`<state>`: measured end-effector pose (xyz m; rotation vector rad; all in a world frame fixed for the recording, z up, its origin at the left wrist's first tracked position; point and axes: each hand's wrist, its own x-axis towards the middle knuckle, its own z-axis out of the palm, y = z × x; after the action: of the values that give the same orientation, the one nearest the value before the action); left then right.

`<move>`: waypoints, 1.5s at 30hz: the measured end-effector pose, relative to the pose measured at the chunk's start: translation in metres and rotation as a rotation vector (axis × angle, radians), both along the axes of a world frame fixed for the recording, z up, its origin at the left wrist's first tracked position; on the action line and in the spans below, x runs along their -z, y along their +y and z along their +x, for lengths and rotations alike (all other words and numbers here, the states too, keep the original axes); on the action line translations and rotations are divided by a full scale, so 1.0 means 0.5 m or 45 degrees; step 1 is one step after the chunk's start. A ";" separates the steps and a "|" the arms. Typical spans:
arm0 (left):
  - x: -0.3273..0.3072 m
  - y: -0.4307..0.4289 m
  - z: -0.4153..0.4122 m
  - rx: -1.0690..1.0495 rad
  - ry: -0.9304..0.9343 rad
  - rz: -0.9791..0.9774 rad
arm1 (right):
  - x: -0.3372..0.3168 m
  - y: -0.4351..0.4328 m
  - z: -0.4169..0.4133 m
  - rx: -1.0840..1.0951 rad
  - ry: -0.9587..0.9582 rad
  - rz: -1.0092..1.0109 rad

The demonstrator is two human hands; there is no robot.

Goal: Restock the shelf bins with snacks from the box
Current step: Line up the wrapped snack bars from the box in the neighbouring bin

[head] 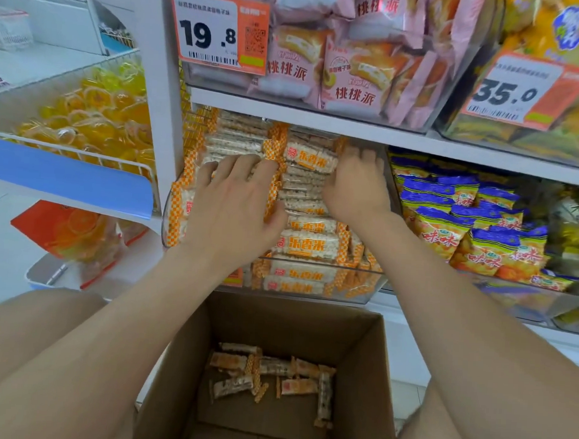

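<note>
A clear plastic shelf bin is heaped with orange-and-white rice-bar snack packs. My left hand lies flat on the left side of the heap, fingers spread and pressing down. At the back right corner of the bin, my right hand rests on the packs with curled fingers; whether it grips a pack is hidden. Below, between my knees, an open cardboard box holds several of the same snack packs scattered on its bottom.
Above is a bin of pink cake packs with a 19.8 price tag. To the right sits a bin of blue-and-yellow snack bags. A wire basket of yellow jelly cups stands at the left. A 35.0 tag hangs at the upper right.
</note>
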<state>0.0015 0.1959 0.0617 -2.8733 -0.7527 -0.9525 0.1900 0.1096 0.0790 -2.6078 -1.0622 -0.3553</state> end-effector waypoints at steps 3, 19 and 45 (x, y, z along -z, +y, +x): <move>-0.002 -0.011 -0.016 0.049 -0.092 0.055 | -0.011 -0.066 -0.047 -0.046 -0.019 0.020; 0.293 -0.108 -0.074 0.268 1.326 -0.569 | 0.288 -0.247 -0.265 -0.340 0.551 -0.785; 0.825 -0.140 -0.145 -0.196 1.502 -0.920 | 0.819 -0.247 -0.237 -0.106 0.910 -1.116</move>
<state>-0.0708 0.1257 -0.3507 -2.9821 -1.2012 1.2047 0.0713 -0.0139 -0.3303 -2.9154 -1.1851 1.2350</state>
